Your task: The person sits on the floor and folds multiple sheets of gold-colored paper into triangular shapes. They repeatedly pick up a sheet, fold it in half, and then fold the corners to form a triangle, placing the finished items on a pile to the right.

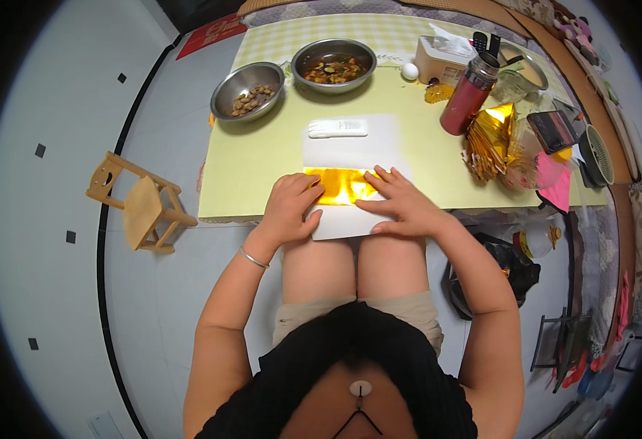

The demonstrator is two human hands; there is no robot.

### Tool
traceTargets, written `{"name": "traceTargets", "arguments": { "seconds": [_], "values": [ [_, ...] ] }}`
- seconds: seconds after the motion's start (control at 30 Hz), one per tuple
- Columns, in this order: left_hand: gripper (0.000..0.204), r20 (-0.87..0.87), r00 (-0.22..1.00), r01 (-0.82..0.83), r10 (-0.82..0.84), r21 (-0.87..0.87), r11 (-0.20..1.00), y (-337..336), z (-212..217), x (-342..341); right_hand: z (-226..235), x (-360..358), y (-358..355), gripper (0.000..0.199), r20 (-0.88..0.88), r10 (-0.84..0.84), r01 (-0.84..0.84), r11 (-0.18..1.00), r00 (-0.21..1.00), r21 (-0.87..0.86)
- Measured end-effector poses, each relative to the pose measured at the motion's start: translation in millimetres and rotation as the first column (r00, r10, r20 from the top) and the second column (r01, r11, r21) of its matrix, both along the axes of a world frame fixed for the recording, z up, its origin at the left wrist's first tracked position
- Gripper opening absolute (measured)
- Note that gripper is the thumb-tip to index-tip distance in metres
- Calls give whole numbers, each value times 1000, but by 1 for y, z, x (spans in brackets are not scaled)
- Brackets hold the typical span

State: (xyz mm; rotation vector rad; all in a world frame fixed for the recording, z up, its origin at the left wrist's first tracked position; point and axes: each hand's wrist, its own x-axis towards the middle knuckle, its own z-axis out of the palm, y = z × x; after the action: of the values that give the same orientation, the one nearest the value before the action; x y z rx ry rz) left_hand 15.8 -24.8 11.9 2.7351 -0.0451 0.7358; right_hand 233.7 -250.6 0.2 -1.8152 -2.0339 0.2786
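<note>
A shiny gold foil sheet (pixel 341 186) lies on a white paper (pixel 350 150) at the near edge of a pale green table (pixel 251 164). My left hand (pixel 290 207) presses down on the foil's left end with bent fingers. My right hand (pixel 401 201) rests flat on its right end, fingers spread over the foil and the paper. Neither hand lifts anything. A small white plastic piece (pixel 338 129) lies at the far end of the paper.
Two steel bowls of food (pixel 248 90) (pixel 334 64) stand at the back. A red flask (pixel 467 95), a tissue box (pixel 441 60), an egg (pixel 409 71), a stack of gold foil (pixel 487 139) and a phone (pixel 553 130) crowd the right. A small wooden stool (pixel 141 206) stands on the floor, left.
</note>
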Motion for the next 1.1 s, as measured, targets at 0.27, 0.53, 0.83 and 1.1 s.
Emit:
{"name": "traceTargets", "arguments": {
  "seconds": [0.27,0.53,0.83,1.1],
  "values": [
    [44,-47,992,116,-114,53,992,-22,3,-2,7,17,1,27,-196,-51,58,998,979,27],
    [17,4,992,119,-123,-294,948,5,-21,6,-7,-75,31,30,-89,-402,403,830,912,386],
    [20,-76,976,-217,203,-369,904,8,-23,31,-21,-87,49,18,-263,-584,640,682,768,354],
    [21,-157,944,-323,290,-264,909,0,-14,45,-19,-88,49,18,-201,-622,649,676,757,351]
  ]
}}
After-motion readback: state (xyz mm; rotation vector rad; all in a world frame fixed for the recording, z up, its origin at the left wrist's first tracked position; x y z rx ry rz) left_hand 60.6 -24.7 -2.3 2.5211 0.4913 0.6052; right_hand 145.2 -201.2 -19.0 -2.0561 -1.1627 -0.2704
